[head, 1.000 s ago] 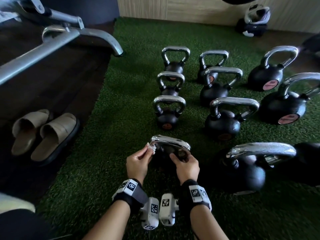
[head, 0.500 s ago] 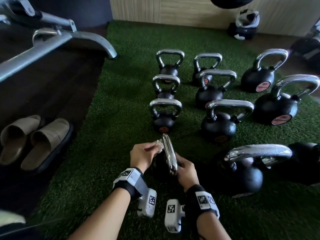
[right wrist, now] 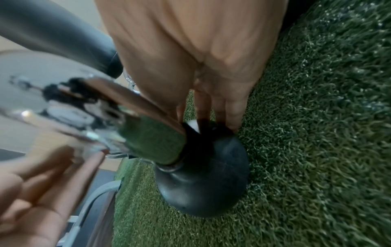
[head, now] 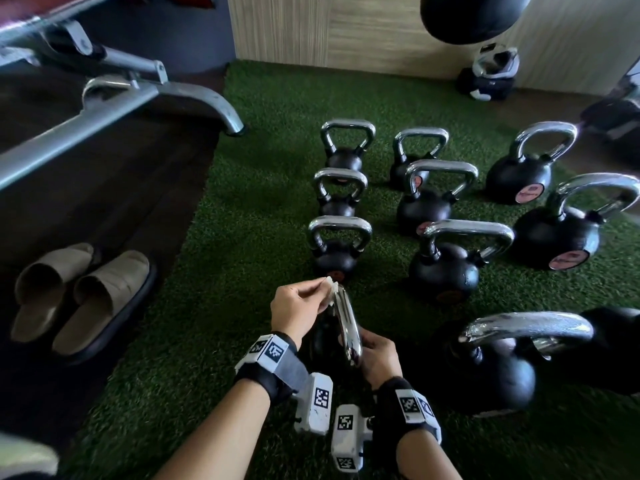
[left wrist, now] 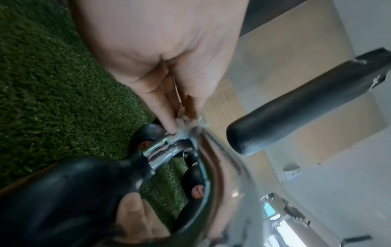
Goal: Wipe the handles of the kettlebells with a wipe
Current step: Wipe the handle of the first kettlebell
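Two bare hands work on the nearest kettlebell (head: pixel 323 341), which stands on green artificial turf (head: pixel 221 306) at the front of a group of black kettlebells with chrome handles. The left hand (head: pixel 294 311) pinches a small crumpled white wipe (head: pixel 330 289) between thumb and fingertips and presses it against the far upper corner of the chrome handle (head: pixel 348 327), which runs end-on away from the head camera. In the left wrist view the wipe (left wrist: pixel 185 128) sits right where the handle (left wrist: pixel 162 153) bends down toward the black body (left wrist: pixel 69 192). The right hand (head: pixel 379 355) rests at the near end of the same kettlebell; the right wrist view shows its fingertips (right wrist: pixel 232 120) touching the black body (right wrist: pixel 203 177) just below the handle, but whether that grip closes around anything cannot be told. Three smaller kettlebells (head: pixel 337 247) line up beyond the hands, larger ones (head: pixel 446 261) to the right. A pair of beige slippers (head: pixel 83 296) lies on the dark floor to the left, near a grey metal machine frame (head: pixel 114 102).
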`<state>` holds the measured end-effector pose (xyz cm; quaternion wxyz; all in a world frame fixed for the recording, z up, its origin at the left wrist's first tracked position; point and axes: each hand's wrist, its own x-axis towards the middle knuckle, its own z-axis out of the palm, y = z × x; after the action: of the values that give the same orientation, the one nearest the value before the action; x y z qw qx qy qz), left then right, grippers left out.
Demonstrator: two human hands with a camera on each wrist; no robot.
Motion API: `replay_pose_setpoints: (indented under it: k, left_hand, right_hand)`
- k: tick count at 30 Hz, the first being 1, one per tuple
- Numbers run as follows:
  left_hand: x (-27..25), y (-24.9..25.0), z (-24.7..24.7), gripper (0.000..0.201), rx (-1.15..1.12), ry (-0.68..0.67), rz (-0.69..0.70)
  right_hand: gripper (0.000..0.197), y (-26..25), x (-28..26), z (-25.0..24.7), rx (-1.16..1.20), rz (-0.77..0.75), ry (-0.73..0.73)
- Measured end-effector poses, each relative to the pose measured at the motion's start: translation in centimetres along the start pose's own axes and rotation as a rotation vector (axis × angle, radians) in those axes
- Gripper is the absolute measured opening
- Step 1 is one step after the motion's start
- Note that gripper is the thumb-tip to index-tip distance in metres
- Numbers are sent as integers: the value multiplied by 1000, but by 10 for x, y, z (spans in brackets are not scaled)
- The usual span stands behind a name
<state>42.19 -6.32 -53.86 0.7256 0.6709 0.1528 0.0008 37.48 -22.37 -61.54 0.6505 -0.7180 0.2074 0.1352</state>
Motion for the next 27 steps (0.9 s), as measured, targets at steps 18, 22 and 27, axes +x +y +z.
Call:
replay_pose_setpoints:
  k: [18, 22, 27]
  left_hand:
    - [-63, -6, -18, 6, 86, -203, 49]
    - [-77, -17, -22, 12, 128, -236, 138]
    - [-82, -15, -28, 15, 259, -331, 199]
  right_hand:
    - [68, -1, 2, -2, -31, -48, 0]
    - [44, -6, -4, -9, -24, -89, -37]
    - [29, -13, -10, -12, -4, -90, -48]
